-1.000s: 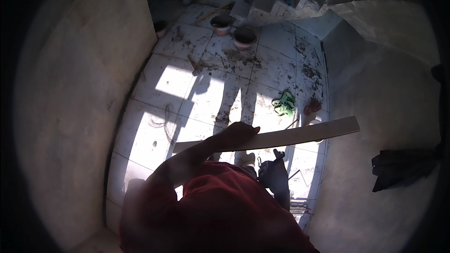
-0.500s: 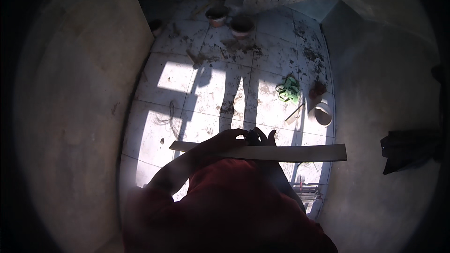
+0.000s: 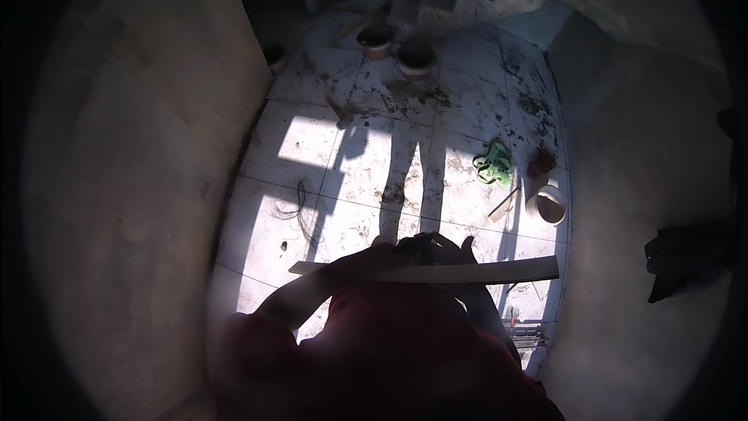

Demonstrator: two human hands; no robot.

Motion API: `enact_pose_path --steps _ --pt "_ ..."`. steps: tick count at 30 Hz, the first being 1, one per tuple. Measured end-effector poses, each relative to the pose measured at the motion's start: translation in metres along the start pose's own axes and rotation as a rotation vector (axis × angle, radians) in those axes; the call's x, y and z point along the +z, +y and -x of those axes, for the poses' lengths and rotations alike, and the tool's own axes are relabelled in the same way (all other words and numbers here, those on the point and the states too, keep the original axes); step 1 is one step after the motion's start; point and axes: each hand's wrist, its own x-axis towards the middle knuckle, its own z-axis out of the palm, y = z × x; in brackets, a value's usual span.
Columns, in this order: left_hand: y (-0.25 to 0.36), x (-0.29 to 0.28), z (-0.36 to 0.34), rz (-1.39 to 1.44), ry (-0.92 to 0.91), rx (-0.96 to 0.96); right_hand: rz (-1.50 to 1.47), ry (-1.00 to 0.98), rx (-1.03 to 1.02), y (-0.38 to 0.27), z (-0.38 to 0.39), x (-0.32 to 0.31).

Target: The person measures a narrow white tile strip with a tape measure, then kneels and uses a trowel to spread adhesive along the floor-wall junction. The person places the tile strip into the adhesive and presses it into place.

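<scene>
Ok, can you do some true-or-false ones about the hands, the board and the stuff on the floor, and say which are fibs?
1. The board is bright green. False: it is pale.
2. The left hand and right hand are close together. True.
3. The green bundle lies on the floor. True.
4. The whitish container is left of the green bundle. False: it is on the right.
5. The person wears a red top. True.

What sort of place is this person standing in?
Likely a building site or a room being renovated: buckets stand on a debris-strewn tiled floor, beside a plain wall.
</scene>
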Motion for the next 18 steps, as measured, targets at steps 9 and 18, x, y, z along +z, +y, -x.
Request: enact_pose_path --steps 9,18 --pt "-0.050 -0.010 -0.016 -0.045 0.254 0.060 1.076 0.256 0.181 0.106 0.096 -0.085" --pt "-0.052 -0.029 -0.006 0.224 0.401 -0.177 1.261 0.564 0.287 0.068 0.080 -0.035"
